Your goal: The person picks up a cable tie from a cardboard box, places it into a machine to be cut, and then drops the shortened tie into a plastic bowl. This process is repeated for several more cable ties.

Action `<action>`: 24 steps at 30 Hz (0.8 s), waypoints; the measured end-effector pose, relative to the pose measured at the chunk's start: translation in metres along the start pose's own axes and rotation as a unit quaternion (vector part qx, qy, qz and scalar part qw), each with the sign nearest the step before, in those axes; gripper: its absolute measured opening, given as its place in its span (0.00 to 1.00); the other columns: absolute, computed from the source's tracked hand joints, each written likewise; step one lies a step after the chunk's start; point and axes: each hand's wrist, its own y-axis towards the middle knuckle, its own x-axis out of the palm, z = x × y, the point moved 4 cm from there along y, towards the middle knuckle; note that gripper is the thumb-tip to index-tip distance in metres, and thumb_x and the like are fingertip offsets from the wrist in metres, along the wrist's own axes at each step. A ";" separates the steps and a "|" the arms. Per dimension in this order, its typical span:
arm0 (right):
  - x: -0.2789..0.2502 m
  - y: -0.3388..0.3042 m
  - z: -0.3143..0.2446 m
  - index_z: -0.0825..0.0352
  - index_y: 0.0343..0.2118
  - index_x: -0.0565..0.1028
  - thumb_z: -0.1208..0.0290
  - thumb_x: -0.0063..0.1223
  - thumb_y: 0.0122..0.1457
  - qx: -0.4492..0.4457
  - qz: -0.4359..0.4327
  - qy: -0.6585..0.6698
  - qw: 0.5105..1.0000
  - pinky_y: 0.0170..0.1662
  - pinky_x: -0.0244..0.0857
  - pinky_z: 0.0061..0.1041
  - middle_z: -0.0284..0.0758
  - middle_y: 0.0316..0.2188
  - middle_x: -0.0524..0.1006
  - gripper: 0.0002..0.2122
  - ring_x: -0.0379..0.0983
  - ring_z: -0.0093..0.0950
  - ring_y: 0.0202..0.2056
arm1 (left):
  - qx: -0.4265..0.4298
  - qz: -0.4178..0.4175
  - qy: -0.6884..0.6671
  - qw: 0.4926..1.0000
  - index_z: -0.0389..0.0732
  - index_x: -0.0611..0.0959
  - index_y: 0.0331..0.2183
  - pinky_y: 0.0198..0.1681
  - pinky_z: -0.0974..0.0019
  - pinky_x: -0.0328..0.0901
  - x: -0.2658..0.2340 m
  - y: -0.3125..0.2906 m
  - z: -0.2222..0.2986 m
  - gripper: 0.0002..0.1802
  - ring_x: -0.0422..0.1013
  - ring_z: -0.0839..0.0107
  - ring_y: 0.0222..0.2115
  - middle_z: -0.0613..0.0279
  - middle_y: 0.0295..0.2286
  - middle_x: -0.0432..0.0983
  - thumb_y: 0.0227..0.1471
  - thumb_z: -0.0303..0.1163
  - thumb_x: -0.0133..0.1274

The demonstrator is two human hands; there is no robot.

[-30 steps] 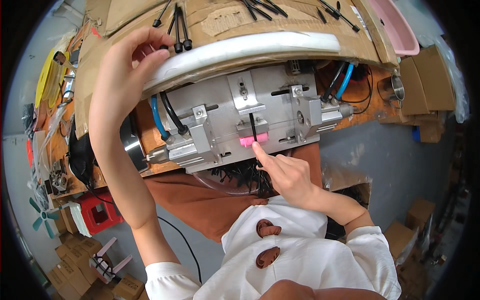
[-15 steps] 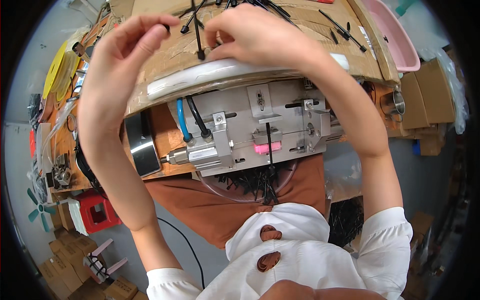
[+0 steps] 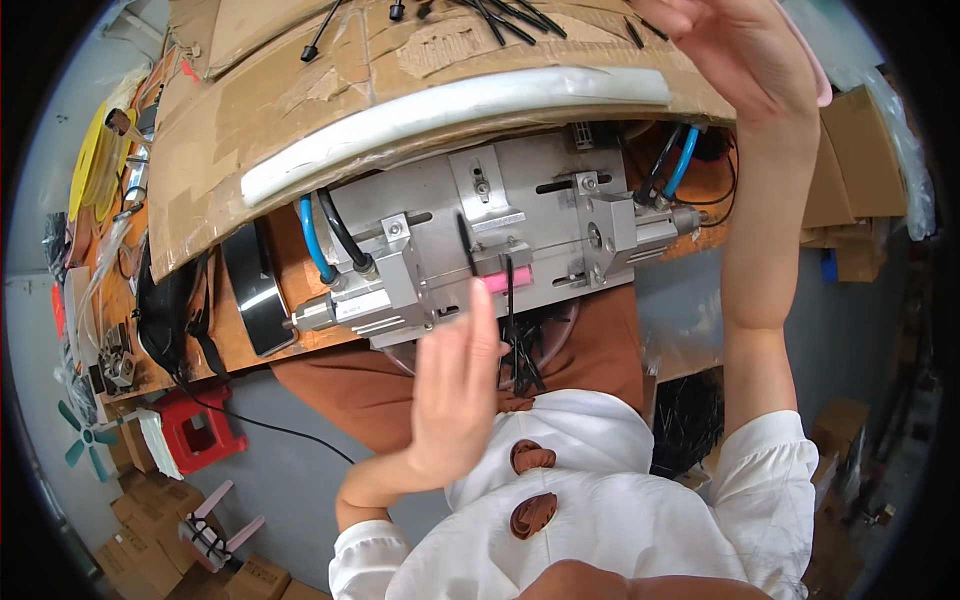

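Observation:
My left hand (image 3: 455,390) is raised in front of the metal clamping fixture (image 3: 360,230), slightly blurred, fingers pressed together and pointing away from me. A thin black rod (image 3: 467,245) sticks up from its fingertips, slanting over the fixture's plate. Another black rod (image 3: 510,285) lies across the fixture's middle, beside a pink block (image 3: 518,278). My right hand (image 3: 745,50) reaches to the far right over the cardboard edge. Its fingertips run out of the picture at the top, so what they hold is hidden.
Loose black rods (image 3: 505,22) lie on the cardboard (image 3: 250,130) behind a white padded strip (image 3: 450,115). Blue and black hoses (image 3: 318,240) feed the fixture. A phone (image 3: 258,290) lies at its left. A basin (image 3: 562,340) with black parts is below, a red stool (image 3: 195,425) lower left.
My left hand has come down from over the cardboard to the fixture's front. My right hand has moved right and away from the cardboard's middle. The view has shifted slightly.

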 end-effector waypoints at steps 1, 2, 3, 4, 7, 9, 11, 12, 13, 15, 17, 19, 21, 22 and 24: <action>-0.005 -0.004 -0.003 0.75 0.46 0.70 0.69 0.51 0.62 -0.009 0.010 -0.002 1.000 0.24 0.66 0.10 0.40 0.33 0.76 0.15 0.72 0.23 0.33 | 0.007 -0.016 0.011 1.000 0.24 0.68 0.53 0.35 0.64 0.64 0.012 -0.006 0.006 0.34 0.65 0.62 0.31 0.54 0.32 0.69 0.41 0.17 0.55; -0.006 -0.006 -0.004 0.75 0.46 0.70 0.69 0.51 0.62 -0.009 0.012 0.000 1.000 0.24 0.66 0.10 0.40 0.33 0.76 0.15 0.72 0.23 0.33 | 0.007 -0.034 0.015 0.999 0.25 0.67 0.54 0.36 0.65 0.64 0.023 -0.009 0.008 0.35 0.65 0.62 0.31 0.54 0.33 0.68 0.40 0.17 0.52; -0.008 -0.009 -0.007 0.74 0.46 0.70 0.68 0.50 0.62 -0.032 0.029 -0.014 0.999 0.24 0.65 0.10 0.41 0.34 0.76 0.15 0.72 0.24 0.33 | -0.001 -0.049 0.017 0.999 0.25 0.65 0.55 0.37 0.65 0.64 0.030 -0.011 0.010 0.36 0.64 0.62 0.32 0.54 0.34 0.68 0.40 0.16 0.51; -0.008 -0.012 -0.009 0.74 0.46 0.69 0.68 0.49 0.63 -0.056 0.045 -0.027 0.997 0.24 0.65 0.09 0.41 0.35 0.76 0.15 0.72 0.24 0.33 | -0.010 -0.064 0.019 0.998 0.25 0.64 0.56 0.37 0.65 0.64 0.036 -0.012 0.012 0.37 0.64 0.63 0.32 0.54 0.34 0.67 0.39 0.16 0.51; 0.001 -0.029 -0.016 0.73 0.43 0.70 0.70 0.50 0.60 -0.075 0.102 -0.093 0.988 0.25 0.63 0.12 0.40 0.34 0.77 0.12 0.72 0.24 0.32 | -0.017 -0.089 0.025 0.996 0.26 0.61 0.57 0.39 0.66 0.64 0.045 -0.009 0.014 0.39 0.63 0.63 0.33 0.55 0.35 0.66 0.39 0.15 0.50; 0.014 -0.046 -0.020 0.73 0.40 0.72 0.73 0.51 0.58 -0.094 0.156 -0.158 0.970 0.25 0.62 0.14 0.39 0.33 0.78 0.10 0.72 0.24 0.30 | -0.014 -0.094 0.032 0.995 0.25 0.61 0.57 0.39 0.66 0.64 0.046 -0.007 0.014 0.39 0.63 0.63 0.33 0.55 0.35 0.66 0.39 0.15 0.50; 0.027 -0.068 -0.028 0.72 0.37 0.73 0.75 0.52 0.56 -0.111 0.212 -0.226 0.944 0.26 0.61 0.17 0.38 0.32 0.79 0.08 0.72 0.23 0.29 | -0.009 -0.099 0.034 0.995 0.25 0.61 0.57 0.39 0.66 0.64 0.046 -0.005 0.015 0.39 0.63 0.63 0.33 0.55 0.35 0.66 0.39 0.16 0.50; 0.038 -0.076 -0.018 0.72 0.38 0.73 0.79 0.50 0.55 -0.078 0.177 -0.300 0.934 0.24 0.58 0.12 0.39 0.34 0.79 0.07 0.71 0.19 0.30 | -0.022 -0.105 0.041 0.993 0.26 0.61 0.57 0.39 0.66 0.64 0.045 -0.008 0.011 0.39 0.63 0.63 0.34 0.55 0.35 0.66 0.39 0.16 0.50; 0.058 -0.091 -0.005 0.72 0.39 0.72 0.84 0.48 0.53 -0.043 0.208 -0.271 0.939 0.23 0.58 0.10 0.41 0.33 0.78 0.09 0.72 0.19 0.29 | -0.030 -0.111 0.040 0.993 0.28 0.62 0.57 0.39 0.65 0.64 0.044 -0.011 0.007 0.39 0.63 0.63 0.34 0.55 0.35 0.66 0.40 0.16 0.50; 0.080 -0.123 0.012 0.74 0.40 0.73 0.90 0.54 0.46 -0.082 0.121 -0.361 0.921 0.27 0.67 0.17 0.39 0.30 0.79 0.16 0.75 0.22 0.30 | -0.016 -0.107 -0.003 0.994 0.31 0.64 0.57 0.40 0.64 0.64 0.028 0.000 0.000 0.38 0.64 0.62 0.34 0.55 0.36 0.67 0.40 0.16 0.49; 0.104 -0.162 0.034 0.76 0.49 0.70 0.89 0.59 0.43 -0.081 0.064 -0.455 0.885 0.27 0.69 0.21 0.38 0.27 0.78 0.26 0.75 0.23 0.26 | -0.001 -0.069 -0.013 0.998 0.37 0.69 0.56 0.41 0.60 0.64 -0.004 0.033 -0.009 0.34 0.64 0.59 0.35 0.54 0.36 0.67 0.42 0.16 0.49; 0.117 -0.187 0.061 0.75 0.51 0.70 0.85 0.61 0.41 -0.052 0.062 -0.495 0.865 0.22 0.65 0.22 0.35 0.24 0.76 0.29 0.69 0.23 0.20 | 0.079 0.063 0.046 0.994 0.38 0.75 0.48 0.43 0.55 0.62 -0.030 0.099 -0.034 0.24 0.64 0.55 0.37 0.52 0.35 0.68 0.46 0.17 0.48; 0.128 -0.194 0.080 0.74 0.51 0.71 0.83 0.61 0.40 -0.057 0.073 -0.504 0.858 0.19 0.61 0.23 0.32 0.22 0.75 0.29 0.64 0.21 0.16 | 0.060 0.132 0.139 0.980 0.43 0.77 0.46 0.41 0.64 0.65 -0.040 0.156 -0.083 0.18 0.70 0.59 0.38 0.52 0.40 0.72 0.53 0.21 0.48; 0.135 -0.193 0.087 0.75 0.52 0.70 0.84 0.62 0.41 -0.040 0.053 -0.501 0.863 0.19 0.60 0.23 0.32 0.19 0.72 0.29 0.64 0.23 0.16 | 0.056 0.113 0.103 0.987 0.45 0.76 0.47 0.40 0.63 0.66 -0.047 0.176 -0.116 0.17 0.71 0.58 0.36 0.52 0.40 0.71 0.54 0.24 0.49; 0.142 -0.190 0.100 0.75 0.53 0.69 0.84 0.62 0.42 -0.022 0.034 -0.501 0.864 0.19 0.60 0.24 0.32 0.17 0.70 0.30 0.64 0.24 0.16 | 0.013 0.068 0.057 0.996 0.47 0.77 0.45 0.39 0.65 0.66 -0.052 0.199 -0.155 0.17 0.70 0.62 0.32 0.54 0.37 0.73 0.53 0.24 0.51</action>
